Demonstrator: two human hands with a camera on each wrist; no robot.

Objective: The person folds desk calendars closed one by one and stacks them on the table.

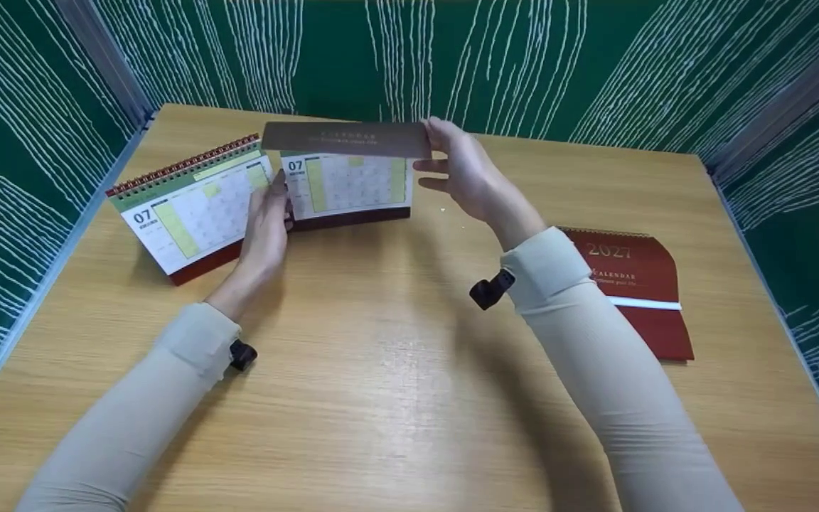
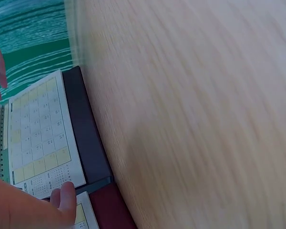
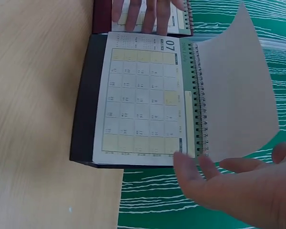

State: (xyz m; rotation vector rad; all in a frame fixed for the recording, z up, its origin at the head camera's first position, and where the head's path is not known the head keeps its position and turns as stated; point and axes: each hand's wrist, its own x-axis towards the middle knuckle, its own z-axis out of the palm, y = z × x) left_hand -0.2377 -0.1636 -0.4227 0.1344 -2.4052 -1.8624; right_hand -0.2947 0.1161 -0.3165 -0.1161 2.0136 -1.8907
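A dark desk calendar (image 1: pixel 352 186) stands tilted at the back, showing a 07 page, its brown cover (image 1: pixel 345 139) raised over the top. My right hand (image 1: pixel 463 167) holds that cover's right edge between thumb and forefinger, the other fingers spread beside the page. To the left stands a red desk calendar (image 1: pixel 196 213), also at 07. My left hand (image 1: pixel 265 227) lies across its right side with fingers extended, the tips by the dark calendar's left edge. In the right wrist view the spiral binding (image 3: pixel 200 95) and the cover's pale inner side show.
A third calendar (image 1: pixel 640 313), red and marked 2027, lies to the right with a white band round it; my right forearm partly covers it. Green panels (image 1: pixel 352 57) with white streaks rise behind the wooden table (image 1: pixel 381 398) and at both sides.
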